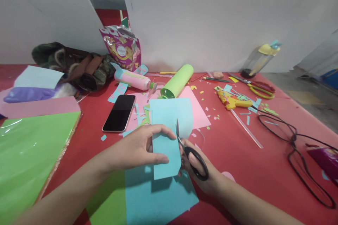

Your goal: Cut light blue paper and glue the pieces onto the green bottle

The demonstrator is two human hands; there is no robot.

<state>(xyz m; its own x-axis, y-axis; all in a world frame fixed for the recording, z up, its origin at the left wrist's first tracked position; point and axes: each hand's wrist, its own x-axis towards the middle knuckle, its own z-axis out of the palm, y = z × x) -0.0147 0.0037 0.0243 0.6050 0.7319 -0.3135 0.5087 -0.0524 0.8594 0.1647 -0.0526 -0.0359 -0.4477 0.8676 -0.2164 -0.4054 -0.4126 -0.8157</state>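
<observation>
My left hand (148, 146) grips a light blue sheet of paper (166, 161) from its left side, thumb and fingers on its face. Black-handled scissors (198, 166) are in my right hand (200, 172), with my thumb in one loop. Their blades point away from me and lie at the sheet, one blade visible in front of it. The sheet's upper right part curls over behind the blades. Its lower right corner looks rounded off. Under my hands, a larger light blue sheet (158, 204) rests on the red table, partly over a green sheet (111, 197).
A black phone (119, 113) lies left of the paper. Behind are a green paper-wrapped tube (178, 81), a pink wrapped bottle (133, 79) and a snack bag (121, 47). To the right sit a yellow glue gun (233, 101), its cable (293, 137), other scissors (260, 89) and paper scraps.
</observation>
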